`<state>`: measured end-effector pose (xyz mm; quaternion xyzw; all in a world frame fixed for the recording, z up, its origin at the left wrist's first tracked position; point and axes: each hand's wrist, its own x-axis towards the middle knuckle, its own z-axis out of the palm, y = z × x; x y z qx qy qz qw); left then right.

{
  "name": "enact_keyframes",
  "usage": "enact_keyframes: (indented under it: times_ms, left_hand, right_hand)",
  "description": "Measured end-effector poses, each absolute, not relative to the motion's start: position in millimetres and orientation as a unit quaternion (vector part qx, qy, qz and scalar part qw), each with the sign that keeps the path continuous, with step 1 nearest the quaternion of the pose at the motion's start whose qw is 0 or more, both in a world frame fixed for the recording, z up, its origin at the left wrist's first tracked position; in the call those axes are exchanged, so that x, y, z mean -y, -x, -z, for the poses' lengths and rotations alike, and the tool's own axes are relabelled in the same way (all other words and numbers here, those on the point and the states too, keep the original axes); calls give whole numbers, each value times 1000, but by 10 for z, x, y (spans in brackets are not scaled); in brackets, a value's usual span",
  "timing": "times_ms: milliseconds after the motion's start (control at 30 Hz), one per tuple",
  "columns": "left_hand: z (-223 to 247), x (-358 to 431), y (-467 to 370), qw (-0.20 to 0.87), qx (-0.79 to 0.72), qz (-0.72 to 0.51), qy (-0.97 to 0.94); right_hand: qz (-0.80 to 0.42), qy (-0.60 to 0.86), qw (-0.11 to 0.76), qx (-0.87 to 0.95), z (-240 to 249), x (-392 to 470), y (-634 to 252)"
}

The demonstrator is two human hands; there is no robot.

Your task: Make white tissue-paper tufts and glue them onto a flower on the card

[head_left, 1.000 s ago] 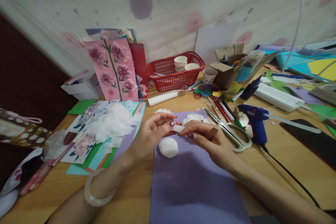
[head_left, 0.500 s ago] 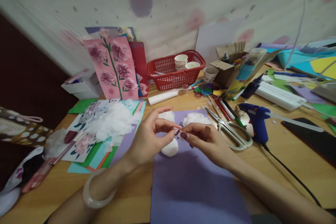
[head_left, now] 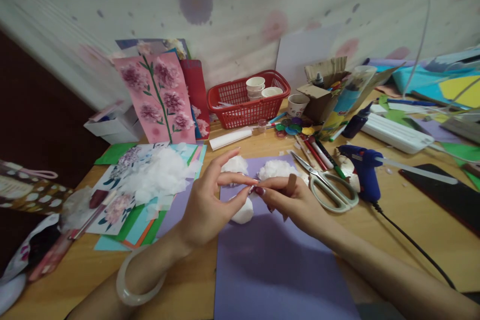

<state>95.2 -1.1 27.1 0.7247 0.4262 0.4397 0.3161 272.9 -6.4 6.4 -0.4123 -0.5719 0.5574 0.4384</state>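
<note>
Over the purple sheet, the fingertips of both my hands meet. My left hand is closed in a pinch of thumb and fingers; whatever tiny thing lies between the tips is too small to make out. A flat brown strip pokes up between the fingers of my right hand, whose thumb and forefinger are pinched against the left fingertips. Behind them sit a fluffy white paper flower and a second white tuft. Partly covered by my left hand is a white round piece.
To the right lie scissors, a blue glue gun with its cord, and several markers. Left is a heap of white tissue pieces on coloured papers. A red basket and a pink flower picture stand behind.
The fingertips have drawn closer together, and the right hand has turned slightly, so more of the brown strip shows. The view has shifted a little.
</note>
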Motion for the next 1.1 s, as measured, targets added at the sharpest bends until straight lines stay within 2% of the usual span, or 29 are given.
enact_keyframes:
  times_ms: [300,733,867,933,1100]
  left_hand:
    - [-232,1,-974,262,-341,-490,-759]
    - [-200,-34,-930,252,-299,-467,-793]
    - [-184,-43,-934,236,-305,-500,-776]
    - [-210,-33,-942,268,-332,-514,-745]
    - [-334,-4,-967,445,-415,-480,-632]
  right_hand:
    - [-602,437,443,500,28,35,-2754]
    - [-694,358,470,411,-53,49,-2750]
    - [-714,327,465,408,-43,44,-2763]
    - [-708,325,465,421,-24,42,-2772]
    - [-623,365,479,499,-38,59,-2749]
